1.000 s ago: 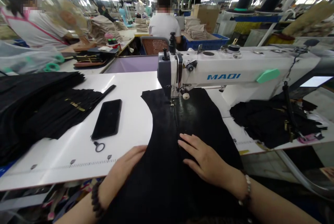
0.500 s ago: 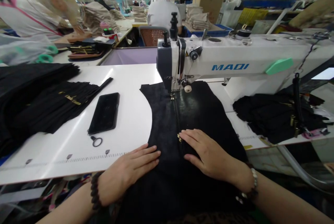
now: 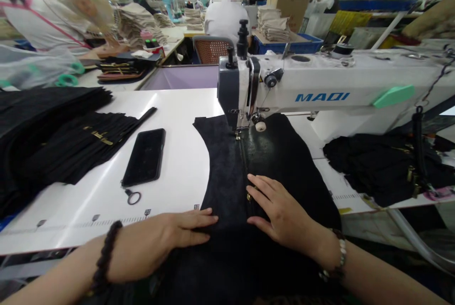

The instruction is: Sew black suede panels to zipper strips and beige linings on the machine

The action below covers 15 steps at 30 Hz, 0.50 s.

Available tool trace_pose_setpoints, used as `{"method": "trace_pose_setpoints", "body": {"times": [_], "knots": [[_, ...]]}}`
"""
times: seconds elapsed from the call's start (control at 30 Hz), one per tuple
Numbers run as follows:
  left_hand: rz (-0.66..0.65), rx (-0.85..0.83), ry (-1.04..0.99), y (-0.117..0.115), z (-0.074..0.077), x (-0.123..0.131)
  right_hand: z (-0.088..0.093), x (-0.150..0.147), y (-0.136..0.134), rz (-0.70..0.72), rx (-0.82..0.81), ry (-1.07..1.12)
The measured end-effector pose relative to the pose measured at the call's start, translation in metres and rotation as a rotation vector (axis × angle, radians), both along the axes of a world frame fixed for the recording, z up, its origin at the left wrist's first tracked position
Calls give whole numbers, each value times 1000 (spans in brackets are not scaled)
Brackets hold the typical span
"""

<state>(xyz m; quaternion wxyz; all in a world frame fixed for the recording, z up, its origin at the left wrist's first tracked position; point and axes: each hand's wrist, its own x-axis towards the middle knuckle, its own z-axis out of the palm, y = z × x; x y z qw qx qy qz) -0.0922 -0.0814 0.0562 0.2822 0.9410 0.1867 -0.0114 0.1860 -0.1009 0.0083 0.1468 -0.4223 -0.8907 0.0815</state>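
A black fabric panel (image 3: 227, 172) lies flat under the needle end of a white sewing machine (image 3: 320, 82). A black zipper (image 3: 243, 156) runs down its middle from the presser foot (image 3: 238, 135). My left hand (image 3: 174, 231) rests on the panel's left edge with fingers stretched out. On the right of the zipper, my right hand (image 3: 280, 210) lies on the panel, fingers apart. Its fingertips are beside the gold zipper pull (image 3: 249, 196), partly covering it. The panel's lower end hangs over the table's front edge.
On the white table (image 3: 185, 153) lie a phone (image 3: 144, 156) with a ring strap and, farther left, a stack of black pieces (image 3: 74, 144). More black zippered pieces (image 3: 377, 167) lie on the right. Two people sit at tables beyond.
My left hand has shifted down and left along the panel's edge. My right fingers have moved over the zipper pull, spreading slightly. The whole view has shifted a little.
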Motion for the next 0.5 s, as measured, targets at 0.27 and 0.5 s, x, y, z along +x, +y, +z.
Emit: {"method": "trace_pose_setpoints", "body": {"times": [0.27, 0.5], "knots": [[416, 337, -141, 61, -38, 67, 3, 6, 4, 35, -43, -23], [374, 512, -29, 65, -53, 87, 7, 14, 8, 56, -68, -11]]}}
